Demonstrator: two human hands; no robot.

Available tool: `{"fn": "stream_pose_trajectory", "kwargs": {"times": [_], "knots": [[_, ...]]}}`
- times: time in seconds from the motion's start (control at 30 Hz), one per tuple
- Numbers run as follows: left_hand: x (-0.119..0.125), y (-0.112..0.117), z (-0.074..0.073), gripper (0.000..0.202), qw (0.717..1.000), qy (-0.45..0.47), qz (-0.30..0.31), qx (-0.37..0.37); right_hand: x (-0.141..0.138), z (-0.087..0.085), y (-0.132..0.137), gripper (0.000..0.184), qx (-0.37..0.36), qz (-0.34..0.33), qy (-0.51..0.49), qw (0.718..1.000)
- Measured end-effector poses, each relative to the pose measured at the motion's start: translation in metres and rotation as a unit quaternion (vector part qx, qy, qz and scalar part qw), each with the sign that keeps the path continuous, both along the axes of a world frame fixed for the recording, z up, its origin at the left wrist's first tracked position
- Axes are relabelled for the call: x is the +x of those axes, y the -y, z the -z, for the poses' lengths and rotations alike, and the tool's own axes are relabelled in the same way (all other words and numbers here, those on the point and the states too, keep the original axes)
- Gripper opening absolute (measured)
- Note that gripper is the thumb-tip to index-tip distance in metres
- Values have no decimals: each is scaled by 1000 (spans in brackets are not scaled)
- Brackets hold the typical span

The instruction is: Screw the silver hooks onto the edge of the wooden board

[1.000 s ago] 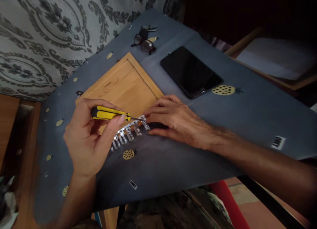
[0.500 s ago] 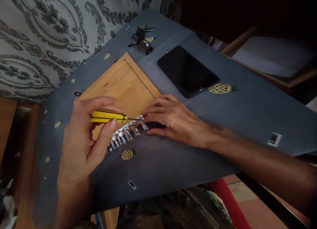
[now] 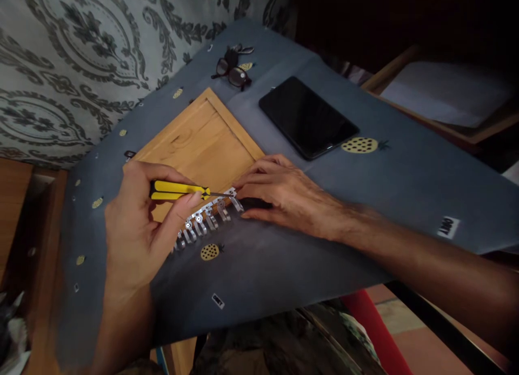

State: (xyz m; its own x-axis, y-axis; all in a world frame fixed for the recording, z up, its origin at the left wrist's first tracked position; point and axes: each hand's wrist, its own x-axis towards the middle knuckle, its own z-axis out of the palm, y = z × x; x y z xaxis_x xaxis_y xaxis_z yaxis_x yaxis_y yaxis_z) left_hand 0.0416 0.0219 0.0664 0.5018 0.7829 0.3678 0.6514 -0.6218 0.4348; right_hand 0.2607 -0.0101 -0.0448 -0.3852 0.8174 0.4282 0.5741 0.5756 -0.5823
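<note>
My left hand is closed round a screwdriver with a yellow and black handle. Its thin shaft points right, and the tip meets the end of a metal hook rail. Several curved silver hooks hang off this rail, along the near edge of a framed wooden board. My right hand holds the rail's right end against the board, its fingers bent and the thumb beside the last hook. The fingertips partly hide that corner, so any screw under the tip cannot be made out.
Beyond the board lie eyeglasses and a keyring. A black tablet or phone rests to the right on the grey-blue tablecloth with pineapple prints. A patterned curtain borders the far left side.
My left hand and the screwdriver handle have shifted slightly right, the thumb further along the handle. The tip stays at the rail's end, and my right hand keeps its place.
</note>
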Motion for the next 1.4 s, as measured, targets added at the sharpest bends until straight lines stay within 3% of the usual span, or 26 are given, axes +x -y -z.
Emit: {"fn": "stream_pose_trajectory", "kwargs": {"times": [0.2,0.33,0.57,1.4], "knots": [[3,-3,5,23,995,70,74,-20,0,1,0,20,8,1,2,1000],[4,-3,6,33,995,62,72,3,0,0,1,20,11,1,4,1000],[3,2,3,28,999,26,33,-1,0,0,0,19,11,2,15,1000],[4,2,2,25,999,32,20,-3,0,-2,0,18,2,3,6,1000]]}}
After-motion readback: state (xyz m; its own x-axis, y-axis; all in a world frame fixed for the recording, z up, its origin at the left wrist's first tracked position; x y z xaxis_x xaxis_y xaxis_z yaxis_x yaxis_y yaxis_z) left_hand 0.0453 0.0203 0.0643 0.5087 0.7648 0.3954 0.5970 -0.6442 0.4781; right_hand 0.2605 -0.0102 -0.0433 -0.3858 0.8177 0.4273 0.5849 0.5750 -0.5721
